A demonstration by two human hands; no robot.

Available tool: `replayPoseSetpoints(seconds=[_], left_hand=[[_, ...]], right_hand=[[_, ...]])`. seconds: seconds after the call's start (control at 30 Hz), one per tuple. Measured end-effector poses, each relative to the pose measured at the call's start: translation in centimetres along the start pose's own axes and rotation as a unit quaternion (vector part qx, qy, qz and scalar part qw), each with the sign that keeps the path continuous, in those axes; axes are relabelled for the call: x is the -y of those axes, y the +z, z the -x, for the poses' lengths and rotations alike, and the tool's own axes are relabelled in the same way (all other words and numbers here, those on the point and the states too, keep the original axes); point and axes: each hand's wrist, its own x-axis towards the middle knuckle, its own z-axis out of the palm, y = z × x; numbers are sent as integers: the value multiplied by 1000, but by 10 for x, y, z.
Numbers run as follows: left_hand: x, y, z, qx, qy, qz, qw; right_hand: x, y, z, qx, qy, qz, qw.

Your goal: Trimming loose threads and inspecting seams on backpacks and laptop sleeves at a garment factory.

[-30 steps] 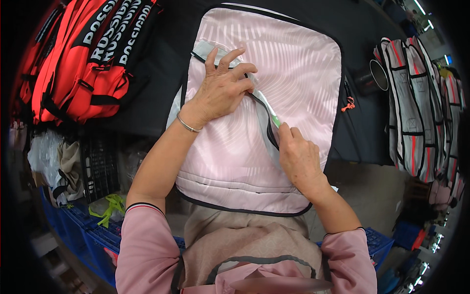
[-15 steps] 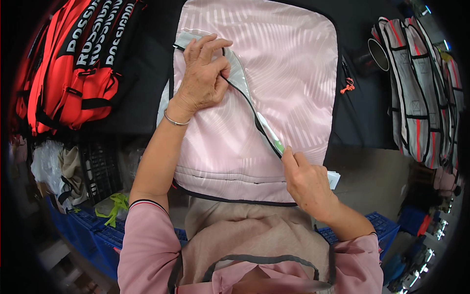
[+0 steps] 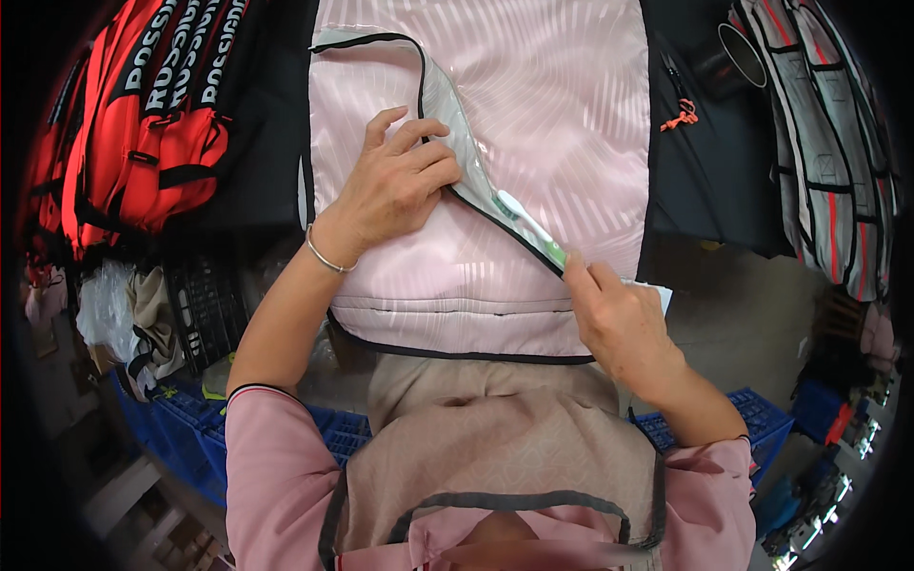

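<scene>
A pale pink piece of patterned fabric (image 3: pixel 562 124) with black edging lies in front of me, its lower edge over the table's near side. A black-trimmed opening crosses it diagonally, showing a pale lining (image 3: pixel 460 133). My left hand (image 3: pixel 405 176) rests on the fabric left of this opening, fingers apart and tips at the trim; its thumb is hidden. My right hand (image 3: pixel 624 324) is closed round the green handle of a toothbrush (image 3: pixel 529 224). The toothbrush's white head points up and left, lying along the opening. A white slip (image 3: pixel 657 291) shows beside my right hand.
Red and black bags (image 3: pixel 143 143) are stacked at the left, grey bags (image 3: pixel 819 143) at the right. A dark cup-like container (image 3: pixel 738 59) and a tool with an orange cord (image 3: pixel 681 116) lie on the black table (image 3: pixel 700 200). Blue crates (image 3: pixel 752 419) stand below.
My left hand has moved down along the trim, uncovering the opening's upper part. The toothbrush, still in my right hand, shows more of its head. The fabric sits slightly higher in view.
</scene>
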Motion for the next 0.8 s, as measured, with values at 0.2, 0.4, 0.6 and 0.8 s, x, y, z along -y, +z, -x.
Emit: replayPoseSetpoints(seconds=[0.2, 0.4, 0.6, 0.8], left_hand=[[5, 7, -1, -39, 72, 12, 997], [8, 6, 3, -15, 83, 41, 996], [-29, 9, 1, 17, 193, 140, 971], [-26, 12, 15, 20, 176, 149, 973]], right_hand=[[-8, 18, -14, -51, -22, 52, 997], [-31, 14, 54, -12, -59, 109, 992], [-44, 16, 28, -113, -57, 108, 986], [-75, -7, 52, -31, -75, 151, 985]])
